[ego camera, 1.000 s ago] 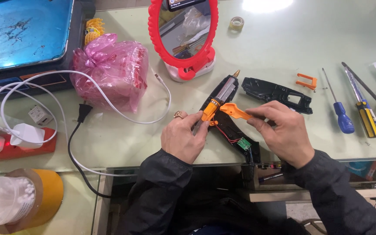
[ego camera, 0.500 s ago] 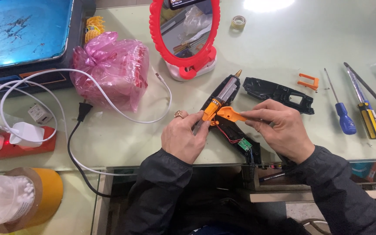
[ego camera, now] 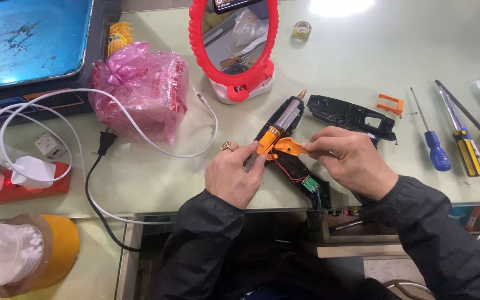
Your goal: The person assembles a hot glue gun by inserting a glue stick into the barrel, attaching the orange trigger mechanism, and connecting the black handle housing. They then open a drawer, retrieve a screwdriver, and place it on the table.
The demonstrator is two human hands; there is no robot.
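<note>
- An opened glue gun (ego camera: 289,145) lies at the centre of a pale green desk (ego camera: 362,50), its brass nozzle pointing toward 1 o'clock and its black lower half running toward 5 o'clock, where a small green circuit board (ego camera: 309,184) and red wires show.
- The left hand (ego camera: 233,179) rests at 8 o'clock of the gun, a ring on one finger, fingertips pressed on the orange collar (ego camera: 266,141) of the gun's barrel; the grip is closed on that part.
- The right hand (ego camera: 351,164) comes in from 4 o'clock, thumb and forefinger pinched shut on an orange trigger piece (ego camera: 290,146) that sits against the gun's body just beside the collar.
- The gun's other shell half (ego camera: 351,115), black, lies at 2 o'clock of the hands, with a small orange clip (ego camera: 391,104) beyond it.
- Three screwdrivers (ego camera: 437,150) lie at 3 o'clock, well apart from the gun.
- A red-framed mirror (ego camera: 234,50) stands at 12 o'clock; a pink plastic bag (ego camera: 140,89) sits at 10 o'clock, crossed by a white cable (ego camera: 84,94).
- A black plug (ego camera: 104,143) lies at 9 o'clock, near a red power strip (ego camera: 23,186) at the desk's left edge.
- A roll of tape (ego camera: 302,29) sits far off at 12 o'clock.
</note>
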